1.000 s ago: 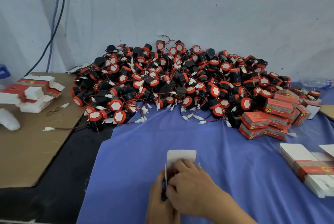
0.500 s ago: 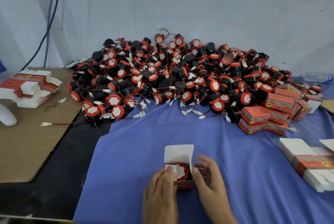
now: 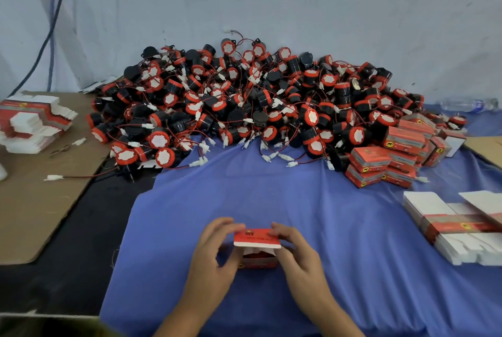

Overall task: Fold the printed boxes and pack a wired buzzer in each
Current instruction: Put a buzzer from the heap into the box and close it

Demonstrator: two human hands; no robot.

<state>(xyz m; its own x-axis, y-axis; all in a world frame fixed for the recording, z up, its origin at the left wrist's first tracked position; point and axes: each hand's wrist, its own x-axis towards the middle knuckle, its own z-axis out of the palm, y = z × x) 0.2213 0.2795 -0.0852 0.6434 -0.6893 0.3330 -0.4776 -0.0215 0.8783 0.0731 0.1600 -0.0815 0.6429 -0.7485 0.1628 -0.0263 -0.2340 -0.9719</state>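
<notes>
Your left hand (image 3: pixel 214 252) and right hand (image 3: pixel 297 255) each have a grip on one side of the small red-and-white printed cardboard box (image 3: pixel 257 238) at 6 o'clock on the smooth blue cloth (image 3: pixel 271 195), its lid flap tilted half over. Round black-and-red wired buzzers (image 3: pixel 244 108) are heaped at 12 o'clock.

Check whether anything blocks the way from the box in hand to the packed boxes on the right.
Nothing visible does. Only bare cloth lies between the box and the packed boxes; the flat blanks sit off to the right of that path.
</notes>
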